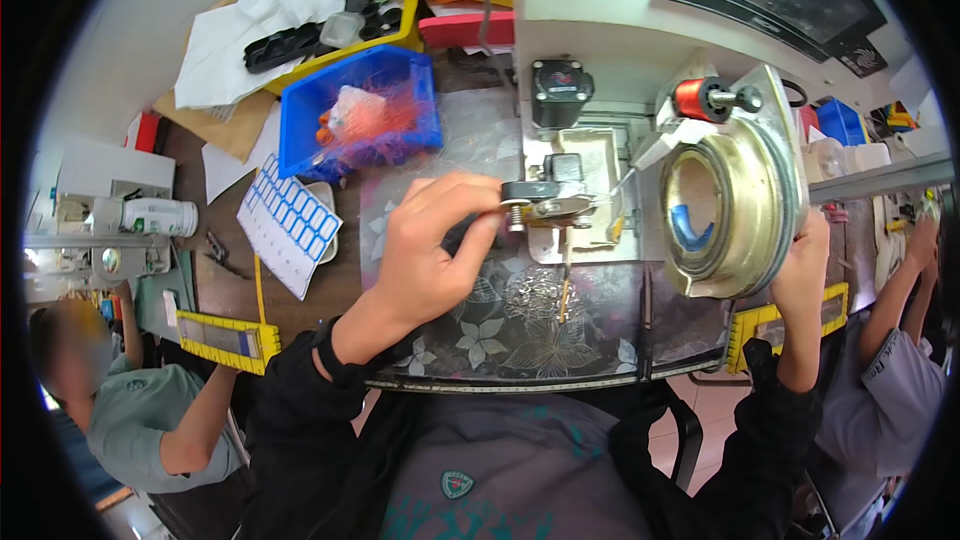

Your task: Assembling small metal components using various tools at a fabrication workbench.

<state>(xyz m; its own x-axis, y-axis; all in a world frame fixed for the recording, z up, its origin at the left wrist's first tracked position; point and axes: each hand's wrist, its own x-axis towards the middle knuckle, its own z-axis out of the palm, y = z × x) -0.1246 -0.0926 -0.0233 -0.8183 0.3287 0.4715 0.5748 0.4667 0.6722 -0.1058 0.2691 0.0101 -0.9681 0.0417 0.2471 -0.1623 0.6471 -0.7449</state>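
My left hand [425,255] is closed in a pinch, thumb and forefinger at the left end of a small spring clamp [545,202] with a black top. The clamp stands over a pale metal tray on the winding machine's base. A thin brass-coloured rod [565,290] points down from it. At the right, my right hand [805,260] is at the outer edge of a large round metal ring [735,270]; its fingers are mostly hidden behind the ring. A spool of red wire [690,98] is mounted above the ring, and a pointed nozzle [650,155] reaches toward the clamp.
Small metal parts [545,292] lie piled on the flowered mat. Beyond my left hand are a blue bin [300,130] with orange-red wire pieces and a card with blue-edged labels [290,225]. A black motor [562,95] stands behind the clamp. Co-workers [160,410] sit on both sides.
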